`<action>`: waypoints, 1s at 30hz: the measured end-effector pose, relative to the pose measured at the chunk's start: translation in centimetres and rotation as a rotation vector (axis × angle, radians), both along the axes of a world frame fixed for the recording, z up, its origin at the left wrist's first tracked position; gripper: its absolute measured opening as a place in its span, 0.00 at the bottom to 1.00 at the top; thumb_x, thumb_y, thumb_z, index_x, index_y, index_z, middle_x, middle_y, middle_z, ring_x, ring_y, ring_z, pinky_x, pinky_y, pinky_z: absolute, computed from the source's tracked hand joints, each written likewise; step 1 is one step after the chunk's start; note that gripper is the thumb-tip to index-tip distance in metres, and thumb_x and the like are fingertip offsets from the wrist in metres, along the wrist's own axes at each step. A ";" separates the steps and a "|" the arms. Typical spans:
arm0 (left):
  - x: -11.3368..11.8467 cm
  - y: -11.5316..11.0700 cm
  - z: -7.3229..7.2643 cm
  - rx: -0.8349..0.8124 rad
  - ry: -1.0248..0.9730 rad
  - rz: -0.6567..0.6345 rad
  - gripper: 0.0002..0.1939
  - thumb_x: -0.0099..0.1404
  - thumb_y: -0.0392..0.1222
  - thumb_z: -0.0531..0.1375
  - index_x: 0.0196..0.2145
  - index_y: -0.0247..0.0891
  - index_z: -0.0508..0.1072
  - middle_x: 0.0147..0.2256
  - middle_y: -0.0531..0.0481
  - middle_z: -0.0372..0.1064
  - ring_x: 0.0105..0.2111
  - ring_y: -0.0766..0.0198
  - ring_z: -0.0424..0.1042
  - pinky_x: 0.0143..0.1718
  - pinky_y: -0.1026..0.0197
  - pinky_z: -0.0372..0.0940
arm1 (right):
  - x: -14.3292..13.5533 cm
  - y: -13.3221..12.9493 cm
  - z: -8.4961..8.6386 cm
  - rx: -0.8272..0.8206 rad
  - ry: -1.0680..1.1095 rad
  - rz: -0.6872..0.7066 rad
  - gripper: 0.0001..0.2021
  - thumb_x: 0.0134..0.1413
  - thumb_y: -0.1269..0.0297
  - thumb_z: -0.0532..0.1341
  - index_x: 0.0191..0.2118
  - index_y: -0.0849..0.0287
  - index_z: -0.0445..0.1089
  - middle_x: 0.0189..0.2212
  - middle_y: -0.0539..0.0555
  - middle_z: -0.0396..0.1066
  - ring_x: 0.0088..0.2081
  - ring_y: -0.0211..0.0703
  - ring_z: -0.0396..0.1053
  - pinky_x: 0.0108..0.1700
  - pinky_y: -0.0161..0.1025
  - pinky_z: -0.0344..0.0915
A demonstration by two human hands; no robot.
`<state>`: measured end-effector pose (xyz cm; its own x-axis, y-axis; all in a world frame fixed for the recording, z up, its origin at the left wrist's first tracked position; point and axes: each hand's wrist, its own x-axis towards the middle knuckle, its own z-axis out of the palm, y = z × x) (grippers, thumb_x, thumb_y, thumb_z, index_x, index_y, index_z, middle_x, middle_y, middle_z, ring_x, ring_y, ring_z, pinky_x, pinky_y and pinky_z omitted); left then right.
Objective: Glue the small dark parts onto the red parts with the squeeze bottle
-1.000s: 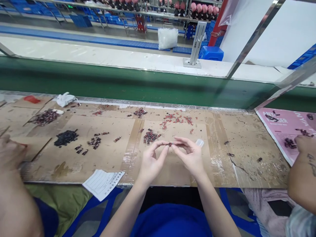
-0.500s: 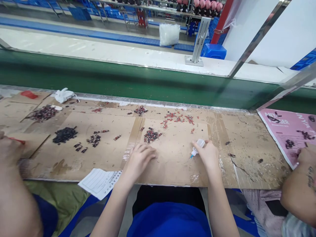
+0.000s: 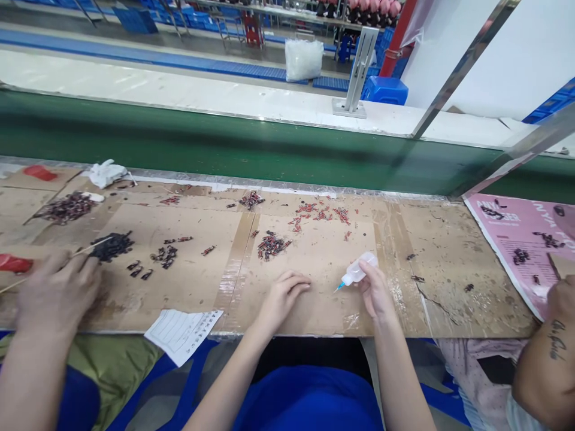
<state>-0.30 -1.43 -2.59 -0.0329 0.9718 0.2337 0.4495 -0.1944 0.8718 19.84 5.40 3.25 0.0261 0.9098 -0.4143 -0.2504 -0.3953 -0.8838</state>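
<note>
My right hand [image 3: 375,293] grips a small translucent squeeze bottle [image 3: 362,267], tilted so that its thin blue needle tip [image 3: 341,286] points down and to the left, close above the cardboard [image 3: 323,311]. To its left, low over the same cardboard, is my left hand [image 3: 284,294] with its fingers drawn together; whatever they may pinch is hidden. Beyond my left hand lies a heap of small dark-and-red parts [image 3: 272,245]. Further back, small red pieces [image 3: 321,212] are scattered loosely.
At left a co-worker's hand [image 3: 63,290] holds a thin stick by a pile of black pieces [image 3: 114,245]. Another person's forearm [image 3: 550,347] rests at right, near a pink sheet [image 3: 503,239]. A paper slip [image 3: 182,332] overhangs the front edge. A green belt [image 3: 215,152] runs behind.
My left hand has moved right, away from the dark-and-red heap and closer to the bottle. The bottle now shows more of its side in my right hand. The left co-worker's hand has reached in.
</note>
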 end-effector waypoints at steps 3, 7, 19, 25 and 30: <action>0.6 -0.3 -0.5 -0.009 0.060 0.148 0.07 0.64 0.41 0.60 0.30 0.42 0.78 0.31 0.49 0.75 0.35 0.59 0.73 0.39 0.57 0.68 | -1.1 -0.8 -0.8 0.050 -0.041 -0.067 0.18 0.26 0.54 0.73 0.21 0.60 0.68 0.16 0.46 0.66 0.18 0.32 0.57 0.19 0.31 0.51; 0.1 -0.8 -0.8 -0.037 0.097 0.213 0.03 0.60 0.42 0.64 0.33 0.43 0.79 0.34 0.48 0.77 0.41 0.55 0.71 0.46 0.51 0.68 | -2.4 -1.6 -1.9 0.150 -0.180 -0.102 0.16 0.31 0.54 0.71 0.23 0.60 0.69 0.17 0.46 0.66 0.19 0.34 0.59 0.23 0.33 0.55; 0.2 -1.1 -1.1 -0.191 -0.141 0.267 0.08 0.56 0.39 0.65 0.35 0.41 0.79 0.34 0.47 0.77 0.45 0.56 0.73 0.51 0.50 0.69 | -3.6 -3.0 -2.9 0.309 -0.372 0.064 0.14 0.40 0.54 0.66 0.20 0.60 0.73 0.19 0.54 0.74 0.23 0.43 0.69 0.26 0.38 0.65; 0.1 -1.0 -0.9 -0.224 -0.180 0.267 0.07 0.54 0.38 0.66 0.34 0.42 0.80 0.34 0.47 0.77 0.45 0.56 0.74 0.50 0.51 0.70 | -3.6 -2.9 -3.2 0.312 -0.392 0.097 0.14 0.41 0.54 0.67 0.22 0.61 0.75 0.22 0.56 0.76 0.25 0.46 0.72 0.28 0.39 0.68; 0.1 -0.9 -0.7 -0.234 -0.177 0.271 0.06 0.54 0.39 0.66 0.32 0.42 0.81 0.34 0.46 0.77 0.45 0.56 0.74 0.50 0.51 0.70 | -3.7 -3.0 -3.2 0.327 -0.389 0.099 0.13 0.42 0.54 0.66 0.22 0.60 0.74 0.21 0.55 0.76 0.25 0.45 0.72 0.28 0.39 0.68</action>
